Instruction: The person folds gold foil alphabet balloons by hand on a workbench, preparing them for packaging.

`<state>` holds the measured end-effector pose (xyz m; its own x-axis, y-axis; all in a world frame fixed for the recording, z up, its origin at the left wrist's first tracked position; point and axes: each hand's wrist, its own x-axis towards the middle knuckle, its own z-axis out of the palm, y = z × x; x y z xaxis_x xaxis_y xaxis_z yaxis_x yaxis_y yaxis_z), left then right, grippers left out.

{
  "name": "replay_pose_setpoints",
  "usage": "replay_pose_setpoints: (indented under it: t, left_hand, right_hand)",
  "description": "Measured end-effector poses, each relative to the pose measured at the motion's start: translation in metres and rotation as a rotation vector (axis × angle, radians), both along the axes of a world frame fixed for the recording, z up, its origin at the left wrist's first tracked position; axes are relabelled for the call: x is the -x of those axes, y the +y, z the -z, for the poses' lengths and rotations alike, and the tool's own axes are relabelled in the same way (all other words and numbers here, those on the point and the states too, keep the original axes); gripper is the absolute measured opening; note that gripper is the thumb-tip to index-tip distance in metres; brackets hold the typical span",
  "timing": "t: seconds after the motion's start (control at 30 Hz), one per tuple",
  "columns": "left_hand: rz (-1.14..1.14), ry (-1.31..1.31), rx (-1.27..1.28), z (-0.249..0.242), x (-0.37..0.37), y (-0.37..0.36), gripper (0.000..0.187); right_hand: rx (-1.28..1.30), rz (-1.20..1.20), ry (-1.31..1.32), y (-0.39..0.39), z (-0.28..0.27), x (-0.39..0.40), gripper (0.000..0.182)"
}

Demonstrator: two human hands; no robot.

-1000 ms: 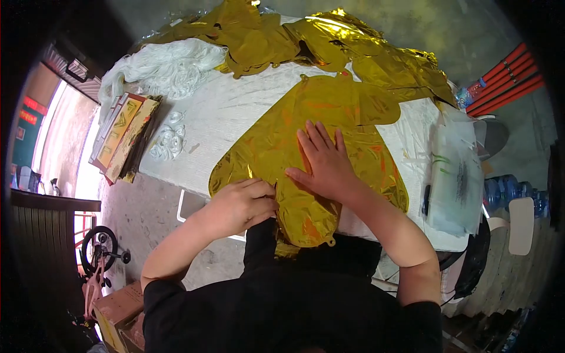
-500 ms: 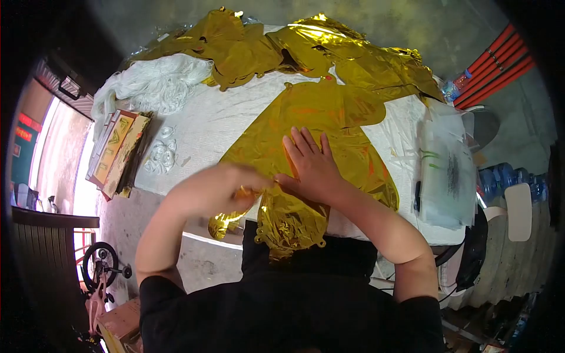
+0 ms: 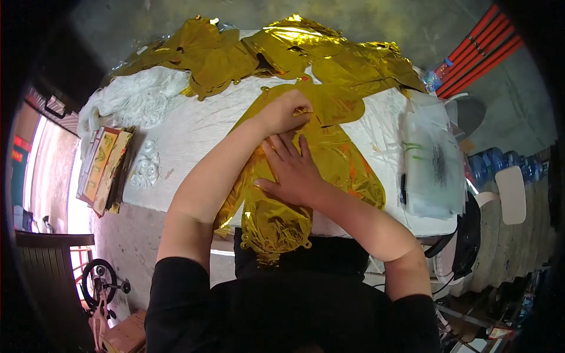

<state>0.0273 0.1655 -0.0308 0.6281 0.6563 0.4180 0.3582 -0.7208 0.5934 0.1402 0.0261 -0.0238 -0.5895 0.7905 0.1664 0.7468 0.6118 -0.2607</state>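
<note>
A flat, uninflated gold foil balloon (image 3: 335,159) with small edge tabs lies spread over the white-covered table, its lower end hanging past the near edge. My right hand (image 3: 292,175) rests flat on its middle, fingers stretched out and thumb apart. Just above those fingers, my left hand (image 3: 287,112) is closed over the upper part of the foil, fingertips curled down. Whatever it may pinch is hidden by the fingers. More gold foil balloons (image 3: 218,59) are heaped along the far side of the table.
White string (image 3: 138,94) lies bundled at the far left, with small coils (image 3: 145,165) nearer. Stacked cardboard pieces (image 3: 106,167) stand at the left edge. Clear plastic bags (image 3: 434,165) lie on the right. Red poles (image 3: 479,53) and water bottles (image 3: 500,165) are beyond.
My left hand has moved from the balloon's lower left, up and right, to above my right hand, and is now closed. My right hand stays flat on the foil. The view has shifted slightly.
</note>
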Motion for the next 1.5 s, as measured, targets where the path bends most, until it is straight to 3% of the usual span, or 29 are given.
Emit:
replay_pose_setpoints:
  t: [0.17, 0.23, 0.3, 0.37, 0.5, 0.57, 0.8, 0.87, 0.9, 1.0, 1.13, 1.2, 1.33, 1.4, 1.47, 1.5]
  left_hand:
    - [-0.022, -0.034, 0.070, 0.005, 0.001, 0.001, 0.020]
    - [-0.023, -0.038, 0.044, 0.007, 0.001, 0.001, 0.020]
    - [-0.030, -0.046, 0.013, 0.008, 0.001, 0.000, 0.021]
    - [-0.046, -0.023, 0.076, 0.007, 0.001, -0.002, 0.020]
    - [-0.035, -0.023, 0.052, 0.010, 0.000, -0.003, 0.020]
    - [-0.042, 0.022, -0.078, 0.010, 0.001, -0.004, 0.021]
    - [-0.066, 0.105, -0.183, 0.008, -0.001, -0.008, 0.022]
    - [-0.076, 0.110, -0.204, 0.008, -0.002, -0.009, 0.021]
    - [-0.072, 0.111, -0.203, 0.007, -0.002, -0.009, 0.021]
    - [-0.054, 0.097, -0.200, 0.005, -0.001, -0.011, 0.019]
    - [-0.044, 0.164, -0.171, 0.001, 0.002, -0.008, 0.025]
    - [-0.009, 0.191, -0.208, 0.001, 0.004, -0.003, 0.026]
    - [-0.016, 0.076, -0.163, 0.037, 0.004, 0.022, 0.022]
    - [-0.050, 0.015, -0.155, 0.044, 0.005, 0.023, 0.020]
    - [-0.047, 0.042, -0.013, 0.030, 0.006, 0.011, 0.018]
    - [-0.041, 0.055, 0.059, 0.023, 0.005, 0.007, 0.016]
  right_hand:
    - [-0.014, -0.016, 0.212, 0.006, -0.013, -0.012, 0.068]
    - [0.296, 0.018, 0.552, 0.008, -0.038, -0.038, 0.054]
    - [0.087, 0.227, 0.361, 0.015, -0.040, -0.076, 0.041]
    - [-0.004, 0.388, -0.025, 0.017, -0.047, -0.108, 0.033]
    - [0.070, 0.595, -0.278, 0.009, -0.043, -0.122, 0.027]
    - [0.158, 0.580, -0.278, 0.014, -0.038, -0.126, 0.025]
    - [0.204, 0.470, -0.165, 0.025, -0.057, -0.136, 0.019]
    - [0.611, 0.337, 0.383, 0.031, -0.067, -0.140, 0.018]
    - [0.738, 0.292, 0.532, 0.031, -0.072, -0.139, 0.028]
    - [0.767, 0.174, 0.723, 0.027, -0.101, -0.110, 0.037]
    - [0.632, -0.082, 0.628, 0.037, -0.083, -0.058, 0.042]
    - [0.132, -0.192, 0.543, 0.036, -0.047, -0.025, 0.041]
    - [0.363, -0.180, 0.346, 0.024, -0.068, 0.001, 0.031]
    - [0.173, -0.544, 0.843, 0.036, -0.054, -0.006, 0.020]
    - [0.537, -0.206, 0.966, 0.042, -0.062, -0.034, 0.017]
    - [0.482, -0.007, 0.818, 0.044, -0.062, -0.049, 0.021]
